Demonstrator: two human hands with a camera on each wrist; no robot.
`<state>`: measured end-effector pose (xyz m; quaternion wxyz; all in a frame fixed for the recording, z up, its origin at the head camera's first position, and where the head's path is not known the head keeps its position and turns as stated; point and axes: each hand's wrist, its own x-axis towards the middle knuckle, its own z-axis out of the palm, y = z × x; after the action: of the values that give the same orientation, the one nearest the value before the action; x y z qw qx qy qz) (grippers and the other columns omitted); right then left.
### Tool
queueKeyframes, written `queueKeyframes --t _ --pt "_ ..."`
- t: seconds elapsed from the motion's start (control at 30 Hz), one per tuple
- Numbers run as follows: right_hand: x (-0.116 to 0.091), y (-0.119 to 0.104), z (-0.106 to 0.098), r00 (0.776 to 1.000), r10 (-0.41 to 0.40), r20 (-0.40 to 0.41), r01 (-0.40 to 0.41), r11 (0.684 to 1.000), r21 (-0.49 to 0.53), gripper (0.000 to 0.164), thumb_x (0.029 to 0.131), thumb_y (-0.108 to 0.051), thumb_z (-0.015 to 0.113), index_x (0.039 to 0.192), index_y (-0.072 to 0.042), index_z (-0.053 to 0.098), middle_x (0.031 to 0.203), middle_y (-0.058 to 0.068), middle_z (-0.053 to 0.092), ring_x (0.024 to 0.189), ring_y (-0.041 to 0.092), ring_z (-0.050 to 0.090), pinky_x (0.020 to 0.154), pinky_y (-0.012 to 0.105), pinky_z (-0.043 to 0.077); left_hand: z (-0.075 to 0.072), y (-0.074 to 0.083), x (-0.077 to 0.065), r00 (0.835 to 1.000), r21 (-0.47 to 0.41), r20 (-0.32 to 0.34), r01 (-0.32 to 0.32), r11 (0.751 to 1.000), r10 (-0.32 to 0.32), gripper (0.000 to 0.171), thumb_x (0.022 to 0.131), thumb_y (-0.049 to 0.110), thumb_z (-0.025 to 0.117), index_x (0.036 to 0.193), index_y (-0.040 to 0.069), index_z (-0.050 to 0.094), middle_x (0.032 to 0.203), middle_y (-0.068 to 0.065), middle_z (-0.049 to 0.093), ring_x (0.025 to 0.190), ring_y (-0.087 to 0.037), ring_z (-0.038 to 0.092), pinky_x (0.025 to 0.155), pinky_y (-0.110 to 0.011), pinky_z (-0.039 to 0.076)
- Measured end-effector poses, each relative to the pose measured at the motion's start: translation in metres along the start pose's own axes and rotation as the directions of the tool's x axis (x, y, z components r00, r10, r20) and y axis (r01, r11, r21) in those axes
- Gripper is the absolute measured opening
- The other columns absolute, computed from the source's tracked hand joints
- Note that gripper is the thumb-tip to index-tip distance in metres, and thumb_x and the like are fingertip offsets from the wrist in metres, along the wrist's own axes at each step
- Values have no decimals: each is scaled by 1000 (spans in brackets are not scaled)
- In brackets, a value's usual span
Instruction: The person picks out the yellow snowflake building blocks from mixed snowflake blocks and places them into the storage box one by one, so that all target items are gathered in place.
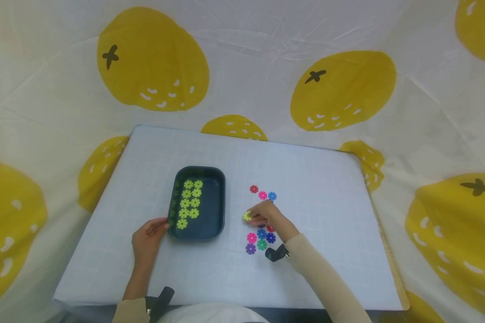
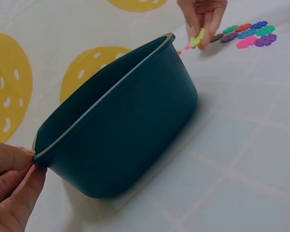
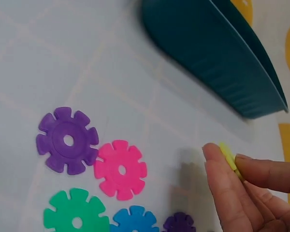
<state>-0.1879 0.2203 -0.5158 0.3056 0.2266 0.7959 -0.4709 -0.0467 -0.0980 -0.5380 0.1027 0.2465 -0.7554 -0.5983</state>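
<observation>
My left hand [image 1: 147, 240] pinches the near-left rim of a dark teal plastic tub [image 1: 213, 202], thumb and fingers on either side of the edge in the left wrist view. Inside the tub, several yellow notched discs [image 1: 185, 203] lie in two columns along its left part. My right hand [image 1: 265, 213] pinches one more yellow disc [image 3: 228, 157] between thumb and fingertips, above the table to the right of the tub. Under and around that hand lie loose discs of other colours, among them a purple disc [image 3: 68, 140], a pink disc [image 3: 121, 169] and a green disc [image 3: 76, 212].
A red disc [image 1: 253, 189] and a light blue disc [image 1: 272, 196] lie beyond the right hand. The white checked cloth [image 1: 319, 193] covers the table. Behind it hangs a white curtain [image 1: 246, 58] printed with yellow fruit.
</observation>
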Motion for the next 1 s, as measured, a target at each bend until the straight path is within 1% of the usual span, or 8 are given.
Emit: queueKeyframes --t 0.17,0.3,0.4,0.5,0.63,0.83,0.93,1.0 --pt "2 -8 -9 999 27 17 -28 998 52 27 87 -7 75 112 1 71 98 18 73 72 23 74 69 30 62 0 0 0 1000 4 1 8 1000 -8 22 89 4 71 110 0 70 116 -19 71 83 16 59 75 -2 49" --pt "2 -15 -16 998 54 23 -55 997 53 28 87 -8 75 114 0 71 97 17 74 70 22 74 71 29 61 0 1 0 1000 9 3 13 1000 -13 22 89 5 71 111 1 70 116 -19 71 84 17 58 75 -1 49" --pt "0 -21 -21 998 54 15 -54 997 57 28 87 -7 75 114 1 69 97 18 74 71 23 74 73 30 61 -1 2 0 1000 4 4 14 1000 -14 22 89 4 71 111 1 70 117 -18 71 84 16 59 76 -2 49" --pt "-3 -31 -28 999 31 12 -32 996 78 28 87 -4 74 114 3 67 100 19 73 75 24 75 75 31 62 -1 2 0 1000 -1 6 16 1000 -16 22 90 4 71 111 0 70 117 -18 71 84 16 59 76 -2 49" --pt "-8 -51 -38 1000 -10 18 9 997 75 29 89 -5 72 116 4 66 105 20 72 76 24 75 77 32 61 -1 2 0 1000 7 6 5 1000 -5 21 90 4 71 111 0 70 117 -18 71 85 16 59 76 -2 49" --pt "-15 -89 -51 998 -53 20 52 997 63 27 92 -6 69 118 2 66 109 20 71 70 20 73 83 33 60 -2 2 0 1000 0 -2 -23 1000 23 22 89 3 71 110 -1 70 115 -19 71 86 14 59 76 -2 49" --pt "-20 -108 -54 998 -62 24 61 997 53 27 92 -7 69 117 1 66 111 19 71 72 21 74 83 33 60 -1 2 -1 1000 12 -5 -20 1000 20 22 89 4 71 111 -1 70 115 -19 71 86 15 58 76 -1 48" --pt "-23 -119 -54 997 -65 29 64 997 43 27 92 -8 70 117 1 67 111 19 71 77 23 75 80 32 60 -1 2 -1 1000 20 -6 -17 1000 17 22 90 4 71 111 -1 70 115 -19 71 86 15 57 75 -1 48"
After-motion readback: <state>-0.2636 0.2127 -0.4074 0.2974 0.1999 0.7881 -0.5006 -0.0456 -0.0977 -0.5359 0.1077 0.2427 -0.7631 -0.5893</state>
